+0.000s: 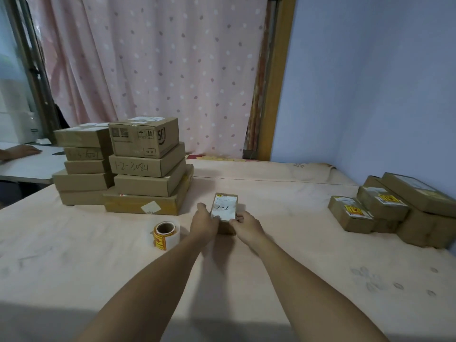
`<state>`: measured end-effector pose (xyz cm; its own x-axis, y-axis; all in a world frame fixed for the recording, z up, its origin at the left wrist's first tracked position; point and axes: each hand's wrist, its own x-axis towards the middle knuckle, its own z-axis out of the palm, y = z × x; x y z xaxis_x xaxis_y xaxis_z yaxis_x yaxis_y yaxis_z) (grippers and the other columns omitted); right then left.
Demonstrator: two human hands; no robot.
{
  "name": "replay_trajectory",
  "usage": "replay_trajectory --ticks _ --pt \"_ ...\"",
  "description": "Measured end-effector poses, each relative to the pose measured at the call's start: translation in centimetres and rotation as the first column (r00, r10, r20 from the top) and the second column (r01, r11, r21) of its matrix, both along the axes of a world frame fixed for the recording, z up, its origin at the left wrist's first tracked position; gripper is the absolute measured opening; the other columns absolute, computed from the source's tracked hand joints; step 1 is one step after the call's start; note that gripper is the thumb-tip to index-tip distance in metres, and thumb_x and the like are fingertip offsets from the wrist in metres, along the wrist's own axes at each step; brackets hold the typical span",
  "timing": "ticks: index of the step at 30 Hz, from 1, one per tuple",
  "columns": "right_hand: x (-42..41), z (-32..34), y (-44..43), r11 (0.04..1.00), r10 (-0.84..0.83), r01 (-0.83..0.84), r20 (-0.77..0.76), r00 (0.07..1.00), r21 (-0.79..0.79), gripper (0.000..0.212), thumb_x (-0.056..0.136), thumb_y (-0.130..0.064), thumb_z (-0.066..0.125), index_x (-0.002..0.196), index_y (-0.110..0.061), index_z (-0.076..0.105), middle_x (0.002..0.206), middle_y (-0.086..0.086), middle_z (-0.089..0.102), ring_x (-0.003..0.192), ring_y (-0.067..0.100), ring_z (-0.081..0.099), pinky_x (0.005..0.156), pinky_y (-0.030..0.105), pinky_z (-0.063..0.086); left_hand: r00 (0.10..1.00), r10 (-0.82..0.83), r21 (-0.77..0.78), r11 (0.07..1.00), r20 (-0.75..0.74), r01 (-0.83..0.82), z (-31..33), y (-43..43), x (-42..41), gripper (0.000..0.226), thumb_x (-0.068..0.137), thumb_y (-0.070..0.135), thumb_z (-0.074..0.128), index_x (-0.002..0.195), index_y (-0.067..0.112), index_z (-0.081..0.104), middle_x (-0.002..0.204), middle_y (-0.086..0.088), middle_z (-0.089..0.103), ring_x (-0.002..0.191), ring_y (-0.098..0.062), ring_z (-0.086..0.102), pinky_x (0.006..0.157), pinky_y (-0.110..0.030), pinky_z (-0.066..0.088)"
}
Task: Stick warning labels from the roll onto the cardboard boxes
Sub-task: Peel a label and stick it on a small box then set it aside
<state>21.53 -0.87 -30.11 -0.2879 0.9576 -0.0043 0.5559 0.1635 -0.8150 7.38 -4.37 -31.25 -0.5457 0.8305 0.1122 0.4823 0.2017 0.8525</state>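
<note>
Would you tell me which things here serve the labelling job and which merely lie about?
Job: label roll; small box gripped by left hand, right hand; stacked boxes; labelled boxes.
Lying about: curtain; white table.

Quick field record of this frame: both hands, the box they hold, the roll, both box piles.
left hand: grips the small box on its left side
right hand: grips its right side
small box: mid-table, white slip marked 2-2 on top, no yellow label visible
label roll: on the table, left of the left hand, untouched
back-left stack: brown boxes, two columns
right pile: boxes bearing yellow-red labels
</note>
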Motion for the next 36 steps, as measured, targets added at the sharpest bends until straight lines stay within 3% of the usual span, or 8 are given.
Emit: replay_trajectory --ticks 8,14,17,20,23,27,33,36 --pt "2.3 -0.9 -2.7 0.997 -0.077 0.077 -0.009 0.997 0.010 0.033 0.095 -0.031 0.061 0.125 -0.018 0.064 0.126 0.001 0.068 0.114 0.021 0.062 0.093 0.030 0.048 0.996 -0.036 -0.143 0.989 0.085 0.047 0.1 -3.1 1.2 0.033 0.089 0.033 0.070 0.110 0.008 0.067 0.108 -0.009 0.068 0.093 -0.024 0.059 0.073 -0.029 0.042" --pt "3.3 -1.1 -4.0 0.997 -0.076 0.076 -0.003 0.997 0.014 0.034 0.094 -0.031 0.061 0.124 -0.018 0.063 0.124 0.000 0.067 0.113 0.021 0.061 0.091 0.030 0.048 0.992 -0.056 -0.167 0.983 0.116 0.076 0.3 -4.6 1.5 0.036 0.087 0.034 0.070 0.111 0.009 0.067 0.108 -0.011 0.068 0.099 -0.027 0.063 0.083 -0.035 0.053" --pt "3.4 -1.0 -4.1 0.997 -0.071 0.071 0.013 0.997 0.011 0.033 0.093 -0.032 0.061 0.123 -0.019 0.064 0.123 0.000 0.067 0.110 0.020 0.061 0.091 0.031 0.049 0.994 -0.079 -0.178 0.980 0.081 0.092 0.5 -5.0 1.6 0.035 0.090 0.033 0.066 0.114 0.008 0.066 0.111 -0.010 0.068 0.100 -0.026 0.062 0.078 -0.032 0.050" --pt "3.1 -0.8 -4.1 0.995 -0.096 0.095 0.028 0.995 0.042 0.029 0.092 -0.027 0.060 0.119 -0.018 0.061 0.118 0.001 0.064 0.106 0.021 0.060 0.091 0.033 0.049 0.995 -0.098 -0.180 0.979 -0.020 0.093 1.1 -5.5 1.5 0.027 0.094 0.032 0.063 0.110 0.010 0.064 0.107 -0.007 0.067 0.096 -0.024 0.062 0.069 -0.031 0.045" --pt "2.5 0.0 -4.1 0.981 -0.146 0.140 0.039 0.988 0.135 0.030 0.092 -0.026 0.057 0.120 -0.017 0.055 0.124 0.002 0.055 0.112 0.025 0.058 0.091 0.035 0.048 0.987 -0.115 -0.138 0.985 -0.115 0.099 2.5 -6.2 0.5 0.015 0.093 0.027 0.064 0.099 0.013 0.065 0.099 -0.008 0.070 0.089 -0.025 0.068 0.076 -0.037 0.057" --pt "0.3 1.4 -4.5 0.951 -0.118 0.093 0.070 0.990 0.296 0.028 0.097 -0.024 0.054 0.125 -0.022 0.054 0.128 0.001 0.049 0.117 0.025 0.055 0.095 0.040 0.049 0.951 -0.173 -0.094 0.984 -0.255 0.154 5.3 -8.2 -2.5 0.014 0.092 0.015 0.060 0.092 0.009 0.072 0.085 -0.007 0.073 0.075 -0.024 0.071 0.070 -0.038 0.061" --pt "-5.4 2.6 -6.9 0.937 0.136 -0.161 0.099 0.986 0.310 0.017 0.095 -0.023 0.054 0.108 -0.022 0.065 0.113 -0.004 0.064 0.104 0.022 0.061 0.082 0.035 0.054 0.728 -0.205 -0.220 0.973 -0.655 0.076 7.0 -12.1 -8.1 0.009 0.090 0.018 0.057 0.084 0.016 0.064 0.085 -0.002 0.067 0.077 -0.023 0.063 0.063 -0.036 0.055" --pt "-7.8 2.4 -8.3 0.906 0.240 -0.311 0.258 0.936 0.285 0.016 0.091 -0.031 0.052 0.090 -0.023 0.066 0.099 0.002 0.069 0.093 0.026 0.064 0.075 0.036 0.054 0.620 -0.287 -0.301 0.950 -0.730 0.085 6.5 -13.5 -10.5 0.017 0.091 0.016 0.063 0.106 0.016 0.071 0.111 -0.001 0.065 0.096 -0.020 0.061 0.071 -0.031 0.053"
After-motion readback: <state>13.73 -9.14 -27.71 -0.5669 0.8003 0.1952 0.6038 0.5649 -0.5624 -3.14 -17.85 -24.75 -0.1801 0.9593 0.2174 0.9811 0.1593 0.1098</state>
